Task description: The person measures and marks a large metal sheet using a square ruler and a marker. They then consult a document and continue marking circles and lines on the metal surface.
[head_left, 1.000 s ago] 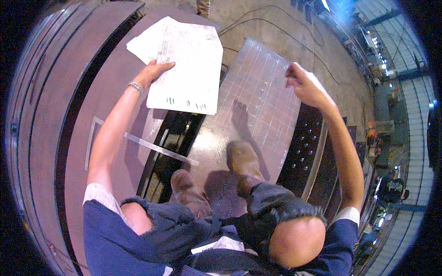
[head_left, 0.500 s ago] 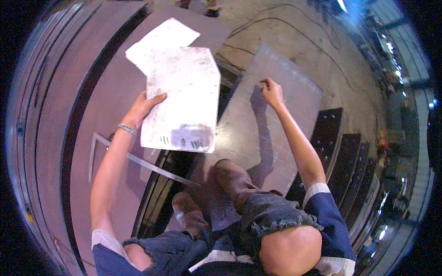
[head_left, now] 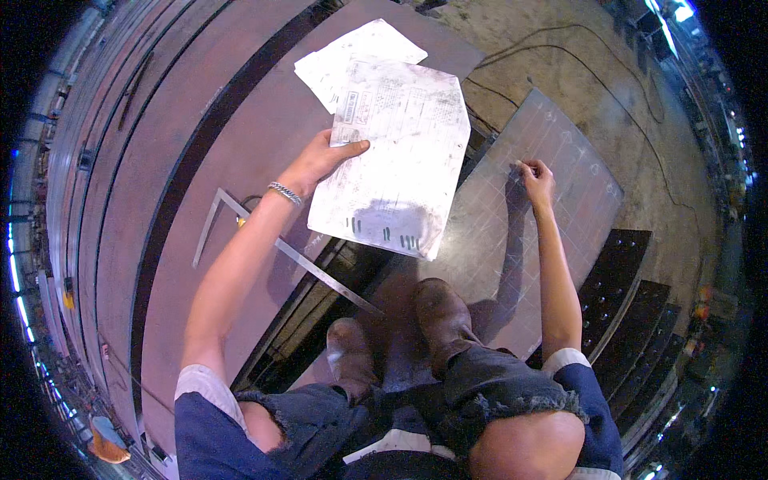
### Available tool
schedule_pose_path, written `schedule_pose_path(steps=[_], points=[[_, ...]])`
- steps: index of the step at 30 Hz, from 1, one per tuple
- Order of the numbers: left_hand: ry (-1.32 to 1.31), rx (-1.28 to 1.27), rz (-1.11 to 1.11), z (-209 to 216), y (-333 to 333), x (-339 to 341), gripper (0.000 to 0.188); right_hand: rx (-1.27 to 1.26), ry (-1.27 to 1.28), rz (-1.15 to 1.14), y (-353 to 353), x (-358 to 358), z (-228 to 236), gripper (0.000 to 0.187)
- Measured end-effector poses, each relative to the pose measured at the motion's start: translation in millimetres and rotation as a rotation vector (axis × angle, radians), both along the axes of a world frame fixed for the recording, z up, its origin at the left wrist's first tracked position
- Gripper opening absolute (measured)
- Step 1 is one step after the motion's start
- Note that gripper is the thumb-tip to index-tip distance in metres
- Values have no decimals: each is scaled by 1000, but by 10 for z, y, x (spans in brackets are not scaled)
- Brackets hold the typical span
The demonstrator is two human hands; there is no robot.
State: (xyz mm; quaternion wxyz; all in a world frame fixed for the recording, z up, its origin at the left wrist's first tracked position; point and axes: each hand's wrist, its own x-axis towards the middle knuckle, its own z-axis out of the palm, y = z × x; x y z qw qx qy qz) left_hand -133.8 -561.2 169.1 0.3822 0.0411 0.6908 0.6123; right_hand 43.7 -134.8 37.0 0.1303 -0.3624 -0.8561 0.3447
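Note:
My left hand [head_left: 320, 164] grips a sheaf of smudged white paper sheets [head_left: 396, 172] by its left edge, thumb on top. Dark marker strokes and a shadow show along the sheaf's lower end. Over a grey metal plate [head_left: 572, 164] with thin pale layout lines, my right hand [head_left: 538, 182] is closed in a pinch. Whatever sits between those fingertips is too small to make out; the fingertips are at or just above the plate. A metal carpenter's square [head_left: 324, 276] lies by my left forearm, partly hidden under it.
More white papers [head_left: 376, 44] lie beyond the sheaf on a large reddish-brown steel plate [head_left: 216, 152]. A dark gap [head_left: 320, 308] runs between the plates near my boots [head_left: 440, 316]. Dark plates with holes [head_left: 616, 264] stand at right. Cables [head_left: 608, 92] cross the floor.
The whole view has swung, so everything appears farther right. My right hand has shifted slightly nearer me over the grey plate, still pinched. The left hand keeps its hold on the sheets.

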Motion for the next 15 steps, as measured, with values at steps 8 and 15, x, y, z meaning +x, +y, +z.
schedule_pose_path(steps=[8,15], points=[[9,-10,-59,52,107,-6,60,-126,69,-78,181,80,-253,23],[-7,2,-37,23,74,1,60,-74,28,-68,76,80,-210,28]])
